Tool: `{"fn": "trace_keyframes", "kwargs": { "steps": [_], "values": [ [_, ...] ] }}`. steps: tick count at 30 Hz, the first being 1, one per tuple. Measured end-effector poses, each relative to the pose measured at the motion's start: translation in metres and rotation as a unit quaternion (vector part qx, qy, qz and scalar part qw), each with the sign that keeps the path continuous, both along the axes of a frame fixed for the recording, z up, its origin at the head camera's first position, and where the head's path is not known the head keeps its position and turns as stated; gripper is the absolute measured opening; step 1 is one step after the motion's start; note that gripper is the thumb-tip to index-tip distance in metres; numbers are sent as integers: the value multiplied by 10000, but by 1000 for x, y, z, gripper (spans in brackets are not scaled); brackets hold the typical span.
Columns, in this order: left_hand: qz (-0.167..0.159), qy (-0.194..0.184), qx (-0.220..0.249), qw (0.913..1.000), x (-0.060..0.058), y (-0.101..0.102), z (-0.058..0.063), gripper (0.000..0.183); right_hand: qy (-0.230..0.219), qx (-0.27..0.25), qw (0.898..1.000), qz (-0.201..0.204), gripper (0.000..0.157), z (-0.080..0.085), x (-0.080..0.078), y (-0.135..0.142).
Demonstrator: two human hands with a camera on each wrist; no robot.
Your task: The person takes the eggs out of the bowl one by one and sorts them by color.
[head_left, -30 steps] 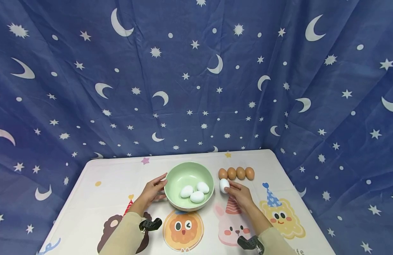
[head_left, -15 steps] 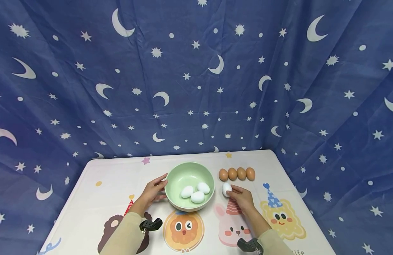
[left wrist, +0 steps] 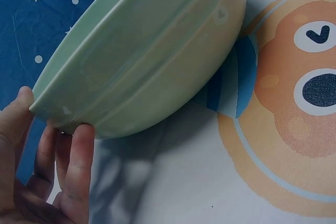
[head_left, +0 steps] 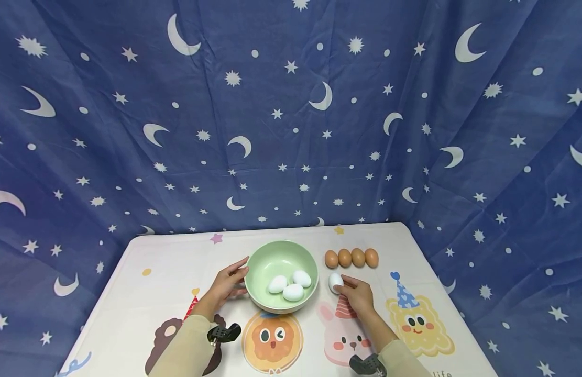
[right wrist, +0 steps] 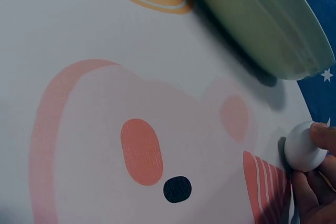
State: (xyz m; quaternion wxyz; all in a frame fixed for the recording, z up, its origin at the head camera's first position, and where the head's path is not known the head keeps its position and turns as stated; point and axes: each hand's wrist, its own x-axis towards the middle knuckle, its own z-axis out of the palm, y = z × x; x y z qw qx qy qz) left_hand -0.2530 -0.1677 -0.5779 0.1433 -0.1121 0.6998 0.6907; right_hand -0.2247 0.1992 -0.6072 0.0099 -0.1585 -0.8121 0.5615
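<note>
A green bowl (head_left: 281, 262) stands mid-table with several brown eggs to its right. Three white eggs (head_left: 293, 292) lie inside it. At its left side my left hand (head_left: 227, 283) rests relaxed fingertips on the outer wall and rim; the left wrist view shows the fingers (left wrist: 81, 145) against the outside. Right of the bowl, my right hand (head_left: 359, 294) pinches another white egg (head_left: 336, 283) between thumb and fingers. In the right wrist view this egg (right wrist: 304, 147) is close over the cloth, apart from the bowl (right wrist: 262, 19).
The brown eggs (head_left: 351, 258) form a row just behind the right hand. A white tablecloth (head_left: 168, 262) with cartoon prints covers the table. Behind and to the sides hangs a blue curtain (head_left: 272, 131) with moons and stars.
My right hand has moved the white egg slightly toward me and to the right, away from the brown eggs. The left hand and the bowl have stayed in place.
</note>
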Motion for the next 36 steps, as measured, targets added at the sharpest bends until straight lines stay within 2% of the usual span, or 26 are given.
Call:
{"fn": "trace_keyframes", "kwargs": {
  "steps": [8, 23, 28, 36],
  "values": [
    [-24, 48, -3, 10000, 1, 1, 1, 52, -18, 232, 9997, -22, 51, 0, -1, -2],
    [24, 21, 26, 10000, 1, 1, 0, 51, 29, -44, 9999, -162, 49, 6, -2, 0],
    [25, 26, 34, 10000, 0, 1, 0, 51, 303, 73, 9991, -275, 46, 24, -8, -1],
    [20, 27, 42, 10000, -1, 0, -2, 50, 994, -147, 9940, 421, 46, 63, -12, -31]
  ]
}}
